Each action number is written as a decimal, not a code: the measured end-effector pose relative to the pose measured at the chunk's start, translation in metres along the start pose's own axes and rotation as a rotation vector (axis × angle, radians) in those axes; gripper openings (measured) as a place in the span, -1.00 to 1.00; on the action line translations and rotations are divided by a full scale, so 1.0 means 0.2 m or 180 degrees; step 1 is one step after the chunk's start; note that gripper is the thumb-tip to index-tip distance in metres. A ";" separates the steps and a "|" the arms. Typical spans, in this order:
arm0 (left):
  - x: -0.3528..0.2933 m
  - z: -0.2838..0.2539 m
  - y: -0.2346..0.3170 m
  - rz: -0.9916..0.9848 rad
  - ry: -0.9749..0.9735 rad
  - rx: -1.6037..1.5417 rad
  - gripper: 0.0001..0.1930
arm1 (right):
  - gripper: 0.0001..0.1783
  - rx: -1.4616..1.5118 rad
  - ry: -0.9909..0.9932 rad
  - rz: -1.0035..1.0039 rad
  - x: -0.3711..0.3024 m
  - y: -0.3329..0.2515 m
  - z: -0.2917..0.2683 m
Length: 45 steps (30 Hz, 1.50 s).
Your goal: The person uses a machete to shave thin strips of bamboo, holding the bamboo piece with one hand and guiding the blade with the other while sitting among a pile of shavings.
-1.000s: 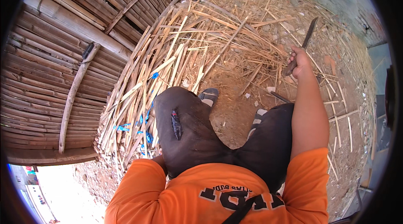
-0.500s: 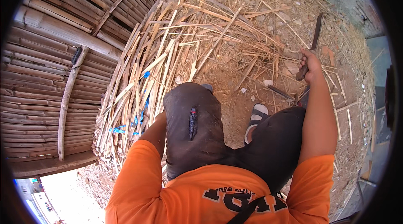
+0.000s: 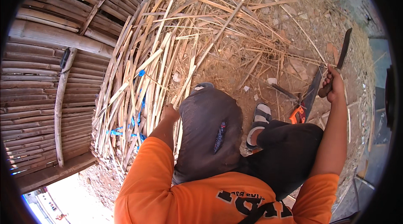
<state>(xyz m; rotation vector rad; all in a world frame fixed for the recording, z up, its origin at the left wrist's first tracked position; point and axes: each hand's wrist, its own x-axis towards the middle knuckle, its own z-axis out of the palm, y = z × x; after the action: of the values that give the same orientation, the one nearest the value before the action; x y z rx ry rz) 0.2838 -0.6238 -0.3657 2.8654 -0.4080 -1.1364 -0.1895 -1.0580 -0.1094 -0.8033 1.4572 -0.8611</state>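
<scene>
In my right hand (image 3: pixel 334 84) is a machete, gripped by its brown handle, its dark curved blade (image 3: pixel 345 49) pointing up and away from me. My left hand (image 3: pixel 169 114) is closed beside my left knee, at the lower end of a long bamboo strip (image 3: pixel 210 47) that slants up to the right; the fingertips are partly hard to make out. Many split bamboo strips (image 3: pixel 138 77) lie piled on the left, with blue ties (image 3: pixel 142 73) among them. Below the machete lies a handsaw with an orange handle (image 3: pixel 298 115), near my sandalled right foot (image 3: pixel 257 128).
A slatted bamboo wall (image 3: pixel 33 98) stands along the left, with a post (image 3: pixel 59 110) against it. Thin splinters and chips litter the dirt ground (image 3: pixel 235 70). Near the saw lies a dark bar-shaped piece (image 3: pixel 284 92). A grey-green wall (image 3: pixel 361 1) rises at the far right.
My right hand has moved right and nearer with the machete, uncovering the saw's orange handle. My left hand has come forward into view beside my knee. The view has shifted slightly.
</scene>
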 end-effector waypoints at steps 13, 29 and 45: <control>0.31 0.28 -0.13 0.0347 0.0627 0.0494 -0.76 | -0.76 -0.0036 0.0040 -0.0084 -0.05 -0.05 0.14; 0.13 -0.05 -0.25 0.0353 0.0639 0.0533 -0.64 | -0.73 -0.0129 -0.0090 -0.0090 -0.05 -0.04 0.23; 0.09 -0.19 -0.36 0.0855 0.1822 -0.0203 -0.61 | -0.71 -0.0192 -0.0103 -0.0094 0.00 -0.02 0.17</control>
<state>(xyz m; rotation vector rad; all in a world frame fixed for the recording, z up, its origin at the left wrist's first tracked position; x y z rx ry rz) 0.3385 -0.5617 -0.3587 2.7911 -0.6693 -0.2611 -0.1559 -1.0621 -0.1060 -0.8821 1.4517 -0.8261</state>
